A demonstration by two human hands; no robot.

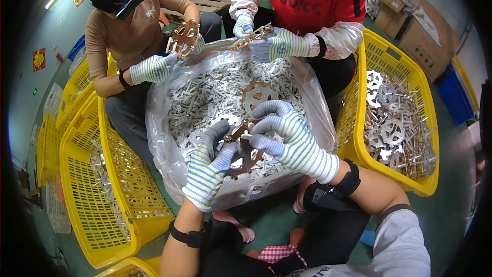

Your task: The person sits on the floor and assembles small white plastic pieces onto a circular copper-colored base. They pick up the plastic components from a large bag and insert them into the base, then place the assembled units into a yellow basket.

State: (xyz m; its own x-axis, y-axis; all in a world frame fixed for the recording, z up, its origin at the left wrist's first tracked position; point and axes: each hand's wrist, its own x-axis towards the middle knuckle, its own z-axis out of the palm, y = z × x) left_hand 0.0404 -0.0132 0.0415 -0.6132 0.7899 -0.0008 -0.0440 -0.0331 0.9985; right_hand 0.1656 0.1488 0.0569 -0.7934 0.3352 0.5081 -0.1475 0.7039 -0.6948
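Note:
Both my hands wear striped knit gloves and meet over a big plastic-lined container. My left hand is closed on the near-left rim of a copper-coloured ring-shaped metal frame, which is tilted. My right hand pinches a small silver metal piece at the ring's upper edge; its fingertips partly hide the ring. Beneath lie many loose small silver metal pieces. Beyond my right hand, a round metal part, partly copper-coloured, rests on the pile.
Across the container, two gloved people each hold a copper-coloured metal frame. Yellow baskets stand at the left. Another yellow basket at the right holds silver toothed discs and rods. Cardboard boxes lie at the back right.

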